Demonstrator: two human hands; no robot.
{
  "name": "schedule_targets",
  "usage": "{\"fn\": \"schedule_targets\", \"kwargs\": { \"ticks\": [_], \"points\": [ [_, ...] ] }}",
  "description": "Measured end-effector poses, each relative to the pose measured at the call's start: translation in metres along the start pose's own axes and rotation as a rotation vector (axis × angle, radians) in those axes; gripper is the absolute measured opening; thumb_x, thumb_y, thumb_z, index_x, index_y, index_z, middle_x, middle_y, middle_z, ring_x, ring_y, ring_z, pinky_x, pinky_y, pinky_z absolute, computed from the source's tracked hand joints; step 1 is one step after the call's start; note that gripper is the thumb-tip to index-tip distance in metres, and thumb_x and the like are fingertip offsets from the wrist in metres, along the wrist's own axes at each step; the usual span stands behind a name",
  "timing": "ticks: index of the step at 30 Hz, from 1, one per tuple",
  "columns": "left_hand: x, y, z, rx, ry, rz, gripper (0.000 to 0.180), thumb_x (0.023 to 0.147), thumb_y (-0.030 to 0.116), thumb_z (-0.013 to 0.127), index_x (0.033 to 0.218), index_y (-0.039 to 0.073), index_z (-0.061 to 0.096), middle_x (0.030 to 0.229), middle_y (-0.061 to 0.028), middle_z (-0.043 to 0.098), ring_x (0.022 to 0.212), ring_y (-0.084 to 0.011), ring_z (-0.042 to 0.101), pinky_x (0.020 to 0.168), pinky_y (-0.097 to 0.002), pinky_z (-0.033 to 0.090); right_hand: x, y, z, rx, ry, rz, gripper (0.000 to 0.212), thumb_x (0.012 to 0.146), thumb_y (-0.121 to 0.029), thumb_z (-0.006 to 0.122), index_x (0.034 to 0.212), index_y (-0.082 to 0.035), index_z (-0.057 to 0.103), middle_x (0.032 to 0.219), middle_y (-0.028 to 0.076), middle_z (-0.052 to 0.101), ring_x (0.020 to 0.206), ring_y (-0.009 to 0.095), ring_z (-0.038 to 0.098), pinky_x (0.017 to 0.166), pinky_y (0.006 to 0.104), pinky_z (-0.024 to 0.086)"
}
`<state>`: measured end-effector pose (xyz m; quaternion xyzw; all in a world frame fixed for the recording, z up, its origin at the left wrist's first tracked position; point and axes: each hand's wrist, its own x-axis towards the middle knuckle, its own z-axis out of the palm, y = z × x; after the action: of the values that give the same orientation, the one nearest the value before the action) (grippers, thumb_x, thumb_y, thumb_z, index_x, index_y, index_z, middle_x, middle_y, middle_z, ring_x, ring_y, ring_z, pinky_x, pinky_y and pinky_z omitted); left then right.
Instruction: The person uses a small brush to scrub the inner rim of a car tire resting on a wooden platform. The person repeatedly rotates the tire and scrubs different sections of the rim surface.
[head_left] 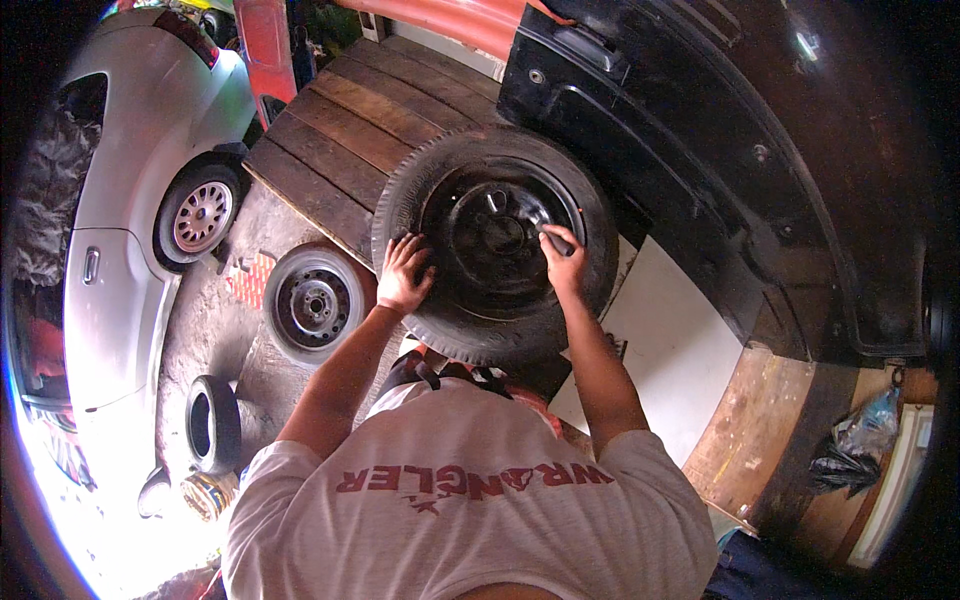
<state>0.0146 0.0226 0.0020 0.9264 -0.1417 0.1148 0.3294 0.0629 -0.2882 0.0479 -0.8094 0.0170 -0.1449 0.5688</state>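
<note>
A large tyre on a black steel wheel rim lies flat in front of me, on or over the wooden boards. My left hand rests on the tyre's left sidewall with its fingers laid out, reaching the rim's edge. Over the right part of the rim, my right hand is closed around a small tool with a dark handle. Its exact kind is not clear, and I cannot tell whether its tip touches the rim.
A second wheel with tyre lies on the floor to the left, near a loose tyre and a bucket. A silver car stands farther left. Wooden boards extend beyond. A large black panel rises at right, above a white board.
</note>
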Motion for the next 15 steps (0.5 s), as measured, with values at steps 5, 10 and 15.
{"fn": "schedule_targets", "kwargs": {
  "ticks": [5, 10, 15],
  "points": [
    [-0.001, -0.002, 0.003, -0.023, -0.012, 0.054, 0.029, 0.082, 0.024, 0.064, 0.106, 0.008, 0.066, 0.129, -0.0115, 0.057, 0.129, -0.0311, 0.046, 0.114, -0.0549, 0.022, 0.008, -0.006, 0.017, -0.15, -0.064, -0.079, 0.016, 0.081, -0.007, 0.071, 0.097, -0.004, 0.07, 0.097, 0.008, 0.071, 0.094, 0.02, 0.067, 0.085, 0.0309, 0.049],
    [-0.003, -0.002, 0.004, -0.058, -0.001, 0.042, 0.03, 0.081, 0.025, 0.065, 0.107, 0.009, 0.065, 0.13, -0.011, 0.056, 0.13, -0.0322, 0.045, 0.114, -0.0552, 0.022, -0.015, -0.007, 0.002, -0.069, -0.051, -0.075, 0.017, 0.081, -0.005, 0.07, 0.098, -0.005, 0.07, 0.097, 0.008, 0.071, 0.095, 0.021, 0.067, 0.085, 0.0316, 0.049],
    [-0.001, 0.002, -0.002, -0.068, 0.019, 0.019, 0.042, 0.081, 0.026, 0.066, 0.119, 0.01, 0.059, 0.138, -0.0126, 0.048, 0.135, -0.035, 0.037, 0.114, -0.0557, 0.021, 0.002, -0.022, 0.005, -0.18, 0.039, -0.026, 0.018, 0.082, -0.009, 0.071, 0.1, -0.005, 0.07, 0.102, 0.007, 0.071, 0.098, 0.021, 0.067, 0.088, 0.031, 0.048]
  ]
}}
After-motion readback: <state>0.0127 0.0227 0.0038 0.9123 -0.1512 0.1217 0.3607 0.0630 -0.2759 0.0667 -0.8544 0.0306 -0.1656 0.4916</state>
